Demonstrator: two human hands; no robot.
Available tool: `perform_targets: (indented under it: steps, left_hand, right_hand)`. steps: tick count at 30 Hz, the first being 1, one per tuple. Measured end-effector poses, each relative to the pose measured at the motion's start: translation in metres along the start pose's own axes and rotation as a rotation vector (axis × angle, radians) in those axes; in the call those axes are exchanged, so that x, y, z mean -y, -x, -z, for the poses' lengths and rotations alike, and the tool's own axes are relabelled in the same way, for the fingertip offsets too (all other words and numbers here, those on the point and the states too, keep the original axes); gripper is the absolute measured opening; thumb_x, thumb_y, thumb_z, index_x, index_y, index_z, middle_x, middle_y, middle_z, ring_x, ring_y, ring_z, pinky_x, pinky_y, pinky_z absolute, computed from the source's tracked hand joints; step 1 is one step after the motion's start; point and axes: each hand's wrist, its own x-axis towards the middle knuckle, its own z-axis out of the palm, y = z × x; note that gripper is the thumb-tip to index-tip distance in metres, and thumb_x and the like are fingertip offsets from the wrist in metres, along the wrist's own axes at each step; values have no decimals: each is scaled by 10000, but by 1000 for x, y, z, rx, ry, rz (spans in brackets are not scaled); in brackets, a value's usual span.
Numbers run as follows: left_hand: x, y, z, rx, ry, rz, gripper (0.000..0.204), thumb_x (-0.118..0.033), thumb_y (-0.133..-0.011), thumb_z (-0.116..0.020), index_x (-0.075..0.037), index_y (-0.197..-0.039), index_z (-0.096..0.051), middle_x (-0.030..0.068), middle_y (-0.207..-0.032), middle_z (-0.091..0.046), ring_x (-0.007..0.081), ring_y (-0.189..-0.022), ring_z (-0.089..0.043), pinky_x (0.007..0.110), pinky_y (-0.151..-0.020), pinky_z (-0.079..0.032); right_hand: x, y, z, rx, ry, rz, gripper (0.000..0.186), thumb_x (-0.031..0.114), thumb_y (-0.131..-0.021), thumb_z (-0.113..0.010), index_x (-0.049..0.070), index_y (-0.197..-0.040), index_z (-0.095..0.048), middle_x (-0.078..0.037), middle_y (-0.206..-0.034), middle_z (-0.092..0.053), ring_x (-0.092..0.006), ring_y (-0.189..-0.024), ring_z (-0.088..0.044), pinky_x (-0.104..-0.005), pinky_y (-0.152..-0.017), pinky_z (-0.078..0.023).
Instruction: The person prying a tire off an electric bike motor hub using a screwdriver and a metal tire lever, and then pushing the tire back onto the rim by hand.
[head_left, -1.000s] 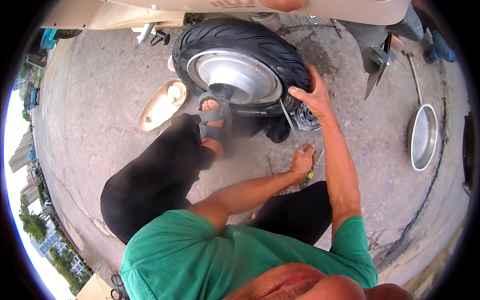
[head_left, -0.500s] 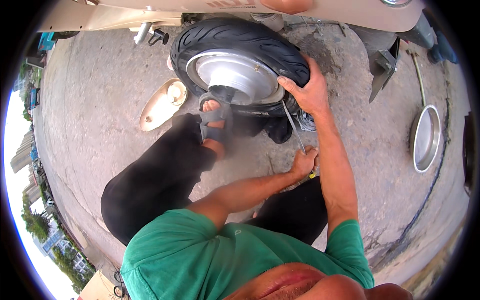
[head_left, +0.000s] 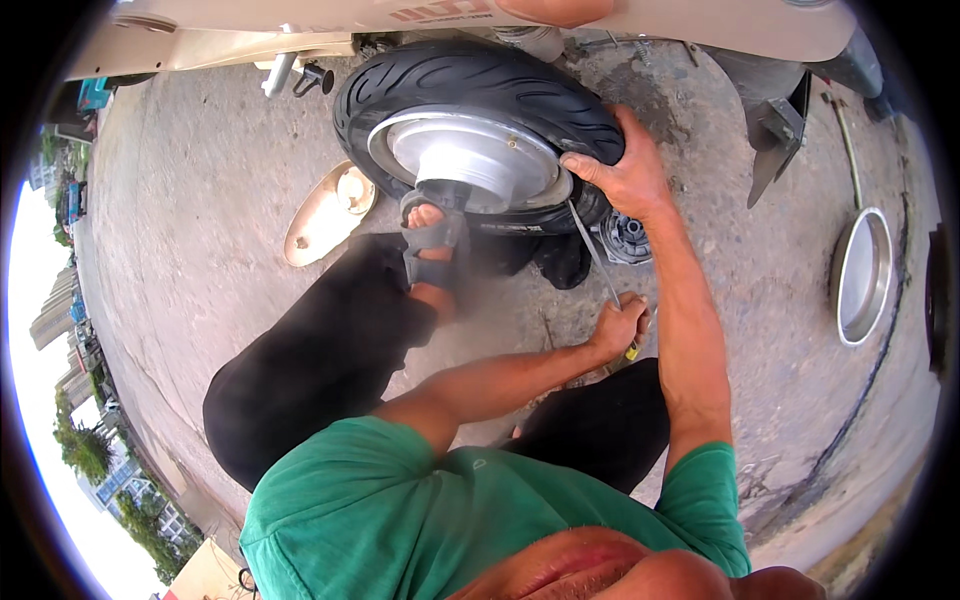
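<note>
A black tyre (head_left: 455,75) on a silver hub wheel (head_left: 465,160) leans at the top centre, hub side facing me. My right hand (head_left: 632,170) is closed around the tyre's right edge, thumb on the near sidewall and fingers behind. In my left hand (head_left: 622,325), lower down, is a thin metal lever (head_left: 597,255) with a yellow end showing below the fist. Its tip meets the tyre near the rim's lower right. My left foot in a grey sandal (head_left: 432,240) presses at the hub's lower part.
A cream vehicle body (head_left: 300,20) overhangs the wheel. On the concrete lie a cream oval cover (head_left: 318,222) at left and a round metal part (head_left: 626,238) beside my right forearm. Farther right are a shallow metal pan (head_left: 862,278), a long rod (head_left: 846,150) and a dark bracket (head_left: 778,135).
My left hand and the lever have shifted slightly right and down. The round metal part shows more fully beside my right forearm. Both grips stay the same.
</note>
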Motion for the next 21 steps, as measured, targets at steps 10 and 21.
perform_targets:
  steps: [10, 21]
  left_hand:
    - [-8, 10, 11, -16, -144, -14, 308, -254, -1046, -528, -35, -841, -600, 61, -621, -589, 142, -468, -540, 306, -460, -428]
    - [4, 4, 35, 77, -735, -455, 305, -313, -902, -736, -48, -1038, -673, 154, -995, -706, 325, -978, -662, 448, -867, -515]
  right_hand:
    - [-36, 30, -27, -194, -274, -26, 904, 291, -662, -950, -64, -1379, -529, -190, -1248, -669, -243, -1152, -638, -366, -1019, -492]
    - [-60, 78, -80, -451, -238, -249, 866, 249, -708, -946, -53, -1382, -495, -188, -1267, -647, -267, -1163, -621, -365, -1041, -470]
